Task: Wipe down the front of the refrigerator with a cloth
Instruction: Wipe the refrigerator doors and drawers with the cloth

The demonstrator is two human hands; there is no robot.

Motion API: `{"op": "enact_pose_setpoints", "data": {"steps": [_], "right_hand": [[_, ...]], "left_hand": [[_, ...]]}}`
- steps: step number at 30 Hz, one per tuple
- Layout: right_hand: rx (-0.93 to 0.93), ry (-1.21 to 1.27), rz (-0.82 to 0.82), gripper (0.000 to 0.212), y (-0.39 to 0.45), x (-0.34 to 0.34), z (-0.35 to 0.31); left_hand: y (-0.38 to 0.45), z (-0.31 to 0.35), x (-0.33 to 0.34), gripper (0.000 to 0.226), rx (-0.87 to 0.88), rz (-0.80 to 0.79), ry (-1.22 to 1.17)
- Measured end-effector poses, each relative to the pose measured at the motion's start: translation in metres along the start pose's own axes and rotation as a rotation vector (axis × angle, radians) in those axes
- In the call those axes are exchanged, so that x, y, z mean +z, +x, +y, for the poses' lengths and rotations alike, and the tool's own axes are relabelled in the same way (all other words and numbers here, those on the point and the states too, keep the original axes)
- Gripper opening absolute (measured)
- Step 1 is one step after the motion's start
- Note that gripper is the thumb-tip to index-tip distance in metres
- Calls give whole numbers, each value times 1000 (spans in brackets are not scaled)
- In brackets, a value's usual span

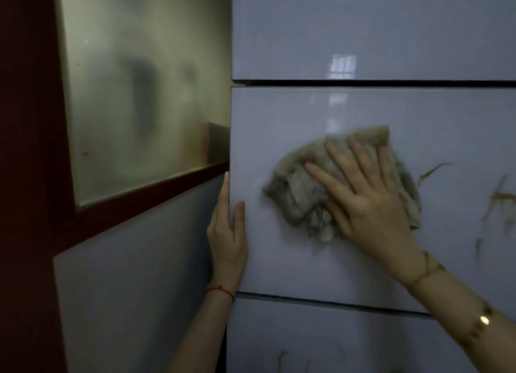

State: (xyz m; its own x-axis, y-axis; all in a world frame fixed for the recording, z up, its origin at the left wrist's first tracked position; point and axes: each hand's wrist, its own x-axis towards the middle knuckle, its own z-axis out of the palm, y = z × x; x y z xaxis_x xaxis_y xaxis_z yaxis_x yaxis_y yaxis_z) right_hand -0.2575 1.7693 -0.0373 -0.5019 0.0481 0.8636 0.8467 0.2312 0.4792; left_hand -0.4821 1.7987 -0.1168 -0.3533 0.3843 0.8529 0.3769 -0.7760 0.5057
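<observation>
**Cloth pressed flat on middle fridge panel**

Hard to make out: blurred upper edge of the crumpled grey-beige cloth (301, 194), smeared as if mid-swipe. Partly hidden under the palm, so full shape of the cloth unclear. Cut off by the frame: top, right side and bottom of the glossy pale lilac-white refrigerator front (363, 261), split by two dark horizontal gaps into three panels. Brownish streaks (499, 196) on the middle panel's right side, with more near the bottom edge; printed pattern or dirt, cannot tell. Behind the frosted glass pane (139, 93), only a dim dark shape, not identifiable.

Right hand (371, 202) laid flat on the cloth, fingers spread and pointing up-left, grip open and pressing rather than pinching, holding the cloth against the middle panel, left of centre. Thin gold-toned bracelet on the wrist, a second band further down the forearm. Left hand (227, 233) wrapped round the left edge of the same panel, thumb on the front face, fingers mostly out of sight behind the edge; grip closed on that edge. Red string on the left wrist.

To the left, just beside the refrigerator, a dark red door frame (30, 149) holding the frosted pane above and a plain grey-white panel below. Faint window reflection on the upper panels.
</observation>
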Motion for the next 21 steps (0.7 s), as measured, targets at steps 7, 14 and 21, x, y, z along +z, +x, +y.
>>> {"op": "enact_pose_setpoints", "data": {"steps": [7,14,21], "right_hand": [[275,24,96,51,58,4,2],[-31,2,-41,49,-35,-2,-11],[254,13,102,50,68,-5,34]], "left_hand": [[-3,-1,2,53,18,29,31],[-3,-1,2,54,35,59,78],[-5,2,4,53,-2,73,81]]}}
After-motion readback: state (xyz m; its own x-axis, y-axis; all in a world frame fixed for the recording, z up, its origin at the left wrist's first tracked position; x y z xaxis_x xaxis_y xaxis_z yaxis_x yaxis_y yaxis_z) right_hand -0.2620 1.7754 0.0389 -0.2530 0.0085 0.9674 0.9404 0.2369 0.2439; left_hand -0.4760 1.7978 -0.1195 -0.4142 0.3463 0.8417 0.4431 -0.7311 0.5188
